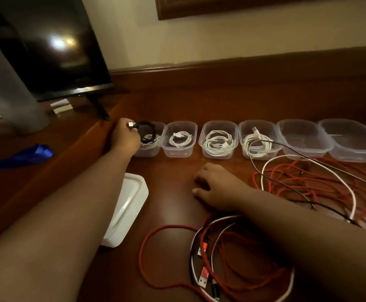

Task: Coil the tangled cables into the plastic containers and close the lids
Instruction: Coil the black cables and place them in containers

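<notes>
Several clear plastic containers stand in a row on the wooden table. My left hand (125, 136) holds a coiled black cable (145, 131) at the leftmost container (153, 149), which has a white cable in it too. The three containers to its right (179, 139), (218, 140), (258, 140) each hold a coiled white cable. The two rightmost containers (304, 139), (351, 141) hold no cable. My right hand (216, 186) rests on the table with fingers loosely bent, holding nothing. Tangled red, white and black cables (221, 253) lie in front and at the right (308, 182).
A stack of white lids (127, 210) lies at the left under my left forearm. A dark TV screen (53, 46) on its stand is at the back left. A blue object (36, 152) lies on the lower shelf at the left. A wall runs behind the table.
</notes>
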Action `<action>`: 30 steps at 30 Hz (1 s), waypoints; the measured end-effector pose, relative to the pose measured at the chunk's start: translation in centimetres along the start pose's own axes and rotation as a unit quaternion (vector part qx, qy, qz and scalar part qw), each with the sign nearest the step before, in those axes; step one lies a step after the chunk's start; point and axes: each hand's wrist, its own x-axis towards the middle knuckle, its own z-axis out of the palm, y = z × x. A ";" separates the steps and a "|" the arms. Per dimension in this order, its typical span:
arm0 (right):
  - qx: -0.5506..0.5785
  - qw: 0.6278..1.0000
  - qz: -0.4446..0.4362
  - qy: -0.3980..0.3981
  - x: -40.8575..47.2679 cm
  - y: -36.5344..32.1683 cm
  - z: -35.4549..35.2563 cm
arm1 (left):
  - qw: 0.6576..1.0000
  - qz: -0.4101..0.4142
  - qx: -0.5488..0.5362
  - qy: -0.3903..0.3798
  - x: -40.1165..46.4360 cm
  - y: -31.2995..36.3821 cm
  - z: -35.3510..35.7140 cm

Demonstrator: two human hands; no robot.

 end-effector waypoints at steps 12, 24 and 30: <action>0.063 0.998 -0.010 0.016 0.0 0.5 0.7 | 0.930 0.100 0.333 -0.121 1.9 -0.2 0.8; -0.028 0.995 0.047 -0.087 -6.2 -1.9 -5.4 | 0.869 0.294 0.254 -0.306 -13.8 3.8 -2.3; -0.028 0.997 0.072 -0.010 -13.1 -2.9 -5.8 | 0.827 0.258 0.323 -0.382 -21.6 2.4 -2.5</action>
